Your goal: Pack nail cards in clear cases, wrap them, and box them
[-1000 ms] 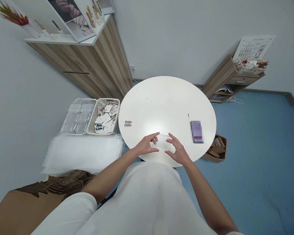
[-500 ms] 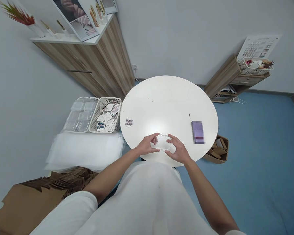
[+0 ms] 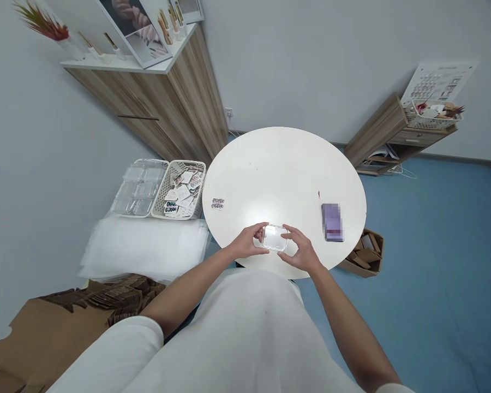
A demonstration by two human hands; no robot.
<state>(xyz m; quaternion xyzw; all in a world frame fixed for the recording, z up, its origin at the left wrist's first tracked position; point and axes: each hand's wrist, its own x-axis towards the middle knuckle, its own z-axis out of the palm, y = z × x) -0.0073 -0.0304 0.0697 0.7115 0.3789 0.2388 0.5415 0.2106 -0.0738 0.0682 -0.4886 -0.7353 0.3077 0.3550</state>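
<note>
Head view looks down on a round white desk [image 3: 284, 164] that fills the middle of the room, with a wooden cabinet [image 3: 180, 103] against the wall beyond its far left edge. Left of the desk lies a stack of white sheets [image 3: 147, 248]. Behind it, side by side, stand a clear tray [image 3: 137, 188] of transparent boxes and a white basket [image 3: 182, 191] heaped with small cards. On the floor by the desk's right edge sits an open cardboard carton [image 3: 362, 254].

On the desk's right side lies a purple packet [image 3: 332, 221], well apart from the hands. The left hand [image 3: 247, 244] and the right hand [image 3: 301, 252] meet at the near edge of the desk, straight in front of the person. Between them is a clear plastic box [image 3: 274, 238]. Its long axis runs left to right, and the fingers of each hand are curled around one short end, gripping it. Neither hand is nearer than the other, as the box sits squarely in the middle. Whether it rests on the desk or is held just above it cannot be told. A small card of dark pieces [image 3: 217, 203] lies near the desk's left edge, away from both hands.
</note>
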